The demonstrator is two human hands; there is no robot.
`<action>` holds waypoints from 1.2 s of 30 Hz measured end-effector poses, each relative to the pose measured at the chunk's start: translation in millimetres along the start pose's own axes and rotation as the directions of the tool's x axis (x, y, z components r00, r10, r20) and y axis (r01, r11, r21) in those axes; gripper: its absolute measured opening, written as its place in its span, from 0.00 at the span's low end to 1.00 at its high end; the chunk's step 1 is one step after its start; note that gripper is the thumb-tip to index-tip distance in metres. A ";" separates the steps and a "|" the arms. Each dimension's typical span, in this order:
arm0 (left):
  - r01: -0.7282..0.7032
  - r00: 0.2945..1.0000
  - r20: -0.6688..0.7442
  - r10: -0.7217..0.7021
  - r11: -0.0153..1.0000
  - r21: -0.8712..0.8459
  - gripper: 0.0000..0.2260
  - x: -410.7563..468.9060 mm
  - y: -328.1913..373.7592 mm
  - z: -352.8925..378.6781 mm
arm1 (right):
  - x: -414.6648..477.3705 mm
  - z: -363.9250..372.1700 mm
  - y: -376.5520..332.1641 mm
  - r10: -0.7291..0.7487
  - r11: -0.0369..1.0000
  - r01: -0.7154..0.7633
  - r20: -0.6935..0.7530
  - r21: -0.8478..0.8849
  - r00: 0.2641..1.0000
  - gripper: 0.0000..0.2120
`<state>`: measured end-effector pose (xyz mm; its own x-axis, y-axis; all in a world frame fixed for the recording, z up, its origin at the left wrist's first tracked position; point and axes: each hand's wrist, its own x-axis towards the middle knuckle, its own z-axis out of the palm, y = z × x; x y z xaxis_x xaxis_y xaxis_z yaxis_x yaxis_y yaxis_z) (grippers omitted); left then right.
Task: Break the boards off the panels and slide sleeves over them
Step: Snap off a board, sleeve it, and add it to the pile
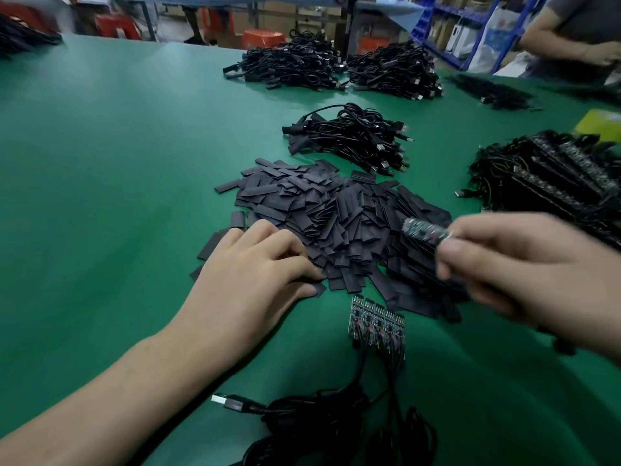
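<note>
The green bench mat [117, 146] is smooth with a soft sheen. The flat black plastic sleeves [319, 213] look matt and faintly creased. The small panel of dark laminate circuit boards [376, 326] is speckled with pale metal contacts. The black cable bundles [353, 136] have smooth, slightly shiny sheaths. The silver USB plug [219, 399] is bare bright metal.

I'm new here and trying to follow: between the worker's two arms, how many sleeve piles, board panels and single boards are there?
sleeve pile: 1
board panel: 1
single board: 1, pinched in the right hand
Total: 3
</note>
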<state>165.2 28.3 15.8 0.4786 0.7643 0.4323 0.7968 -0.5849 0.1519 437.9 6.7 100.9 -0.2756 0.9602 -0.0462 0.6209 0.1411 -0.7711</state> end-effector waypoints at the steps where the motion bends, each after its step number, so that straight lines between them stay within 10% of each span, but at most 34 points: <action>1: 0.006 1.000 0.006 -0.006 1.000 -0.001 0.09 0.1 0.4 0.4 | 2.9 8.5 3.1 0.012 1.000 -0.011 0.036 -0.028 0.999 0.16; 9: 0.088 0.989 -0.086 -0.118 0.952 -0.293 0.07 -1.5 0.1 3.1 | 8.8 66.1 25.5 0.021 0.997 -0.017 -0.061 0.070 0.998 0.18; 15: 0.171 0.952 0.000 -0.306 0.532 -0.829 0.09 -4.1 19.2 -0.4 | 2.1 79.3 14.4 -0.083 0.974 0.096 -0.071 0.204 0.994 0.17; 24: 0.000 0.979 -0.169 -0.117 0.824 -0.567 0.15 -4.8 23.6 -4.2 | -0.6 85.7 16.9 -0.087 0.955 0.111 -0.098 0.274 0.991 0.11; 30: 0.079 0.969 -0.132 -0.207 0.771 -0.631 0.11 -3.6 18.6 -5.1 | 0.8 77.3 20.1 -0.090 0.954 0.131 -0.159 0.271 0.983 0.23; 36: 0.122 0.958 -0.107 -0.264 0.721 -0.683 0.10 -3.4 15.0 -2.5 | -0.6 70.3 22.7 -0.174 0.979 0.188 -0.159 0.078 0.972 0.14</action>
<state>174.6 16.3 18.8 0.2085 0.8579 0.4696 0.3807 -0.5135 0.7690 400.5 -7.6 38.8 -0.2596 0.9468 0.1904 0.4986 0.3002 -0.8132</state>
